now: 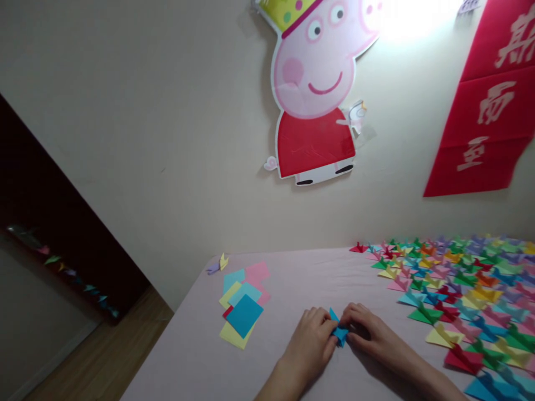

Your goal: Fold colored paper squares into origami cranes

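Observation:
Between my two hands, low over the pale pink cloth, is a small piece of folded blue paper (341, 336). My left hand (311, 340) closes its thumb and fingers on the paper's left side. From the right, my right hand (368, 333) pinches the same piece with thumb and forefinger, the other fingers curled. One blue point sticks up between the hands and another shows below. The fingers cover the rest of the folds.
Loose square paper sheets (245, 316) in several colours lie left of my hands. Many folded paper cranes (463, 301) stand in rows on the right. Two small folded pieces (218, 265) sit at the far left corner. A wall (188, 139) with a pig cutout (315, 139) rises behind.

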`<state>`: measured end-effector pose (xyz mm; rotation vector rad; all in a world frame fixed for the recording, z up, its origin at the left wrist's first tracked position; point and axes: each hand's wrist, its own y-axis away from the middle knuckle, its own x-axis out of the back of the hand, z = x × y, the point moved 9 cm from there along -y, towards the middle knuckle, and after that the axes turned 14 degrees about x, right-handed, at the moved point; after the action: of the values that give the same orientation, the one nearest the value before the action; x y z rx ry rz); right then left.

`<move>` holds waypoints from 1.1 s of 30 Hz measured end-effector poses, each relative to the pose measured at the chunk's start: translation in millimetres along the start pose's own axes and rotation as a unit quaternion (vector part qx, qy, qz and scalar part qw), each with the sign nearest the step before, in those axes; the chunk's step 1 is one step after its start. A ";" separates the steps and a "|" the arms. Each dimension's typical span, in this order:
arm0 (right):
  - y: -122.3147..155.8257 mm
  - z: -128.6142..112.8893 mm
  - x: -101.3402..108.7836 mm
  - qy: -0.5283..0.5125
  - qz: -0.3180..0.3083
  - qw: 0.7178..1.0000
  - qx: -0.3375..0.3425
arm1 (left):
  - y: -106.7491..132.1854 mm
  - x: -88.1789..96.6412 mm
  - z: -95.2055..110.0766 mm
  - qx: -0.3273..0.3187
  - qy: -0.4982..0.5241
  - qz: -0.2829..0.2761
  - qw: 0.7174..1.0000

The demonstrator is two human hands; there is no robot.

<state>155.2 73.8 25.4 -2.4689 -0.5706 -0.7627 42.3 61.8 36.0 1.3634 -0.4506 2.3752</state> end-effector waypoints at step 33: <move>-6.0 27.9 4.3 0.073 0.047 0.993 -0.085 | -26.4 -13.8 -24.3 0.098 0.062 0.050 0.992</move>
<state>166.6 95.3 9.8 -2.5453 -0.3449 -0.9790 42.5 93.9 14.7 1.2907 -0.2631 2.6270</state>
